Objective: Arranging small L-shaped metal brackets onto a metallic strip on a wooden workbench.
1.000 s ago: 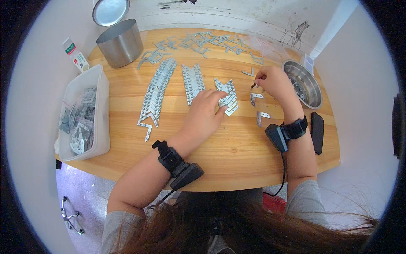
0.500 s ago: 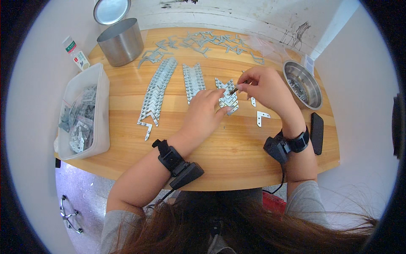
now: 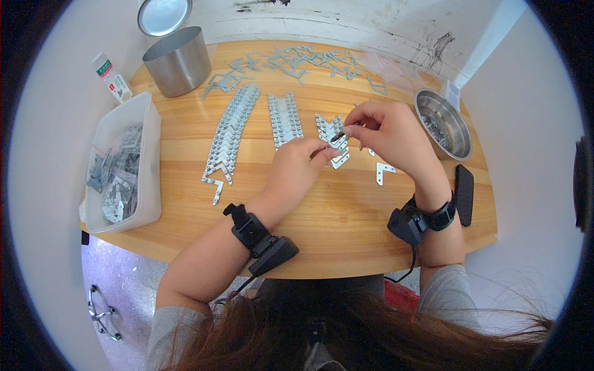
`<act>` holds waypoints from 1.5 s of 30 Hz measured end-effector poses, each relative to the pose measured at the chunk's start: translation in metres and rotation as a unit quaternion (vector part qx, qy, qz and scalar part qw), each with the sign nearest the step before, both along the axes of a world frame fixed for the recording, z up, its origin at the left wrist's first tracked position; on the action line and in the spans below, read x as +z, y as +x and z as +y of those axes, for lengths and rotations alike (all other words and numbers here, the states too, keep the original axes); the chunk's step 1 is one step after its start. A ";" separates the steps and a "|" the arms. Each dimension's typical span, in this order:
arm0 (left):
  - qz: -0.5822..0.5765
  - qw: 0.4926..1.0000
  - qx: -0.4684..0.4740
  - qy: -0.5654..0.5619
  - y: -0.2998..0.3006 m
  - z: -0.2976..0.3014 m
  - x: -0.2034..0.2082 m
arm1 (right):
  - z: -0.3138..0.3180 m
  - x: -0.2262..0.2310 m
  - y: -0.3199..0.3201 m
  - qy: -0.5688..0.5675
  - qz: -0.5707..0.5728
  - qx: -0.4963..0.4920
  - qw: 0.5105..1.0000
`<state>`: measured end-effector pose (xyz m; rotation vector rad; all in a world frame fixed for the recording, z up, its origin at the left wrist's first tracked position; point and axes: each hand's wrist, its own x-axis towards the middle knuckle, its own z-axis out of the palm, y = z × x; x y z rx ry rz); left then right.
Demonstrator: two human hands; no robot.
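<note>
My left hand (image 3: pixel 296 173) is closed, its thumb and forefinger pinched together at the near-left side of a short stack of overlapping L-shaped metal corner brackets (image 3: pixel 328 125). What it pinches is too small to make out. Just right of it, my right hand (image 3: pixel 393 133) is closed with its fingertips on a small dark object (image 3: pixel 337 136) over the same stack. The kind of that object is unclear. One loose corner bracket (image 3: pixel 380 174) lies below the right hand, and other pieces beside it are partly covered by that hand.
Two longer rows of overlapping brackets (image 3: pixel 226 136) with round studs lie left. Loose brackets (image 3: pixel 309 57) spread along the back. A plastic bin (image 3: pixel 154 133) of bagged parts and a metal pot (image 3: pixel 179 62) stand left; a steel bowl (image 3: pixel 459 133) and black phone (image 3: pixel 463 195) right.
My left hand's fingers have drawn together into a pinch and come off the brackets' edge slightly, showing more of them. My right hand has shifted a little, still holding the dark object.
</note>
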<state>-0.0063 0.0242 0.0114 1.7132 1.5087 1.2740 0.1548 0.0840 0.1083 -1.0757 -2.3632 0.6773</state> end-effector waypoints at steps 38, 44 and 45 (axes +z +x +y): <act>-0.402 0.905 -0.117 -0.070 0.000 0.012 -0.007 | -0.008 0.003 -0.002 -0.030 0.056 0.009 0.998; -0.410 0.902 -0.115 -0.073 0.000 0.013 -0.008 | -0.008 0.001 -0.003 -0.022 0.059 0.002 0.998; -0.399 0.906 -0.116 -0.076 0.000 0.013 -0.008 | -0.008 0.000 -0.004 -0.013 0.054 -0.004 0.998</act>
